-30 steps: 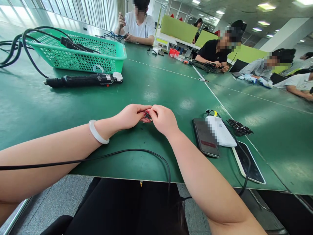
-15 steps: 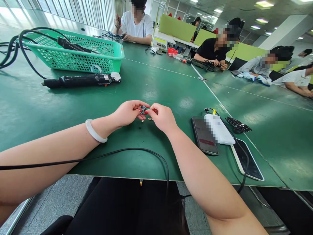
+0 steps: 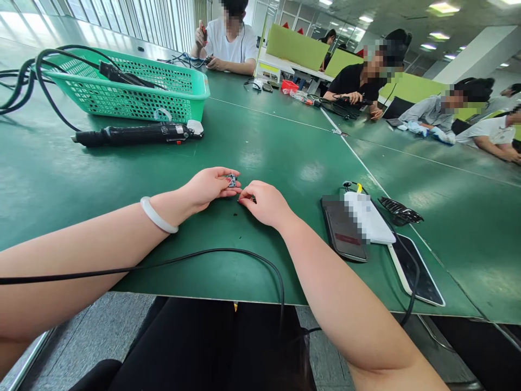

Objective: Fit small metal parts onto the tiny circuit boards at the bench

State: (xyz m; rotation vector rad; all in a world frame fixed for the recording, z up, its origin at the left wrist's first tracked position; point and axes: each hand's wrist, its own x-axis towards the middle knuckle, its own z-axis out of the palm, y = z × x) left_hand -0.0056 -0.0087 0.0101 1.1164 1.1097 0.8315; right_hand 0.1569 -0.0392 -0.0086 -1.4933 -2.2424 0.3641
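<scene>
Between the thumb and fingers of my left hand is a small dark part with light edges, too small to name surely. My right hand is lowered to the green table, just right of the left one. Its thumb and forefinger are pinched together at the tabletop, by the spot of some tiny metal pieces that the fingers now mostly cover. Whether one is in the pinch I cannot make out. Tiny dark specks lie on the table below the hands.
A black electric screwdriver lies before a green plastic basket holding cables. To the right are a dark phone, a white box-like device, a white-edged phone and a black hair clip. A black cable crosses in front. Other people sit beyond.
My right hand has left the small part in my left hand and come down to the tabletop pieces. The left hand, still holding the part, has shifted slightly left.
</scene>
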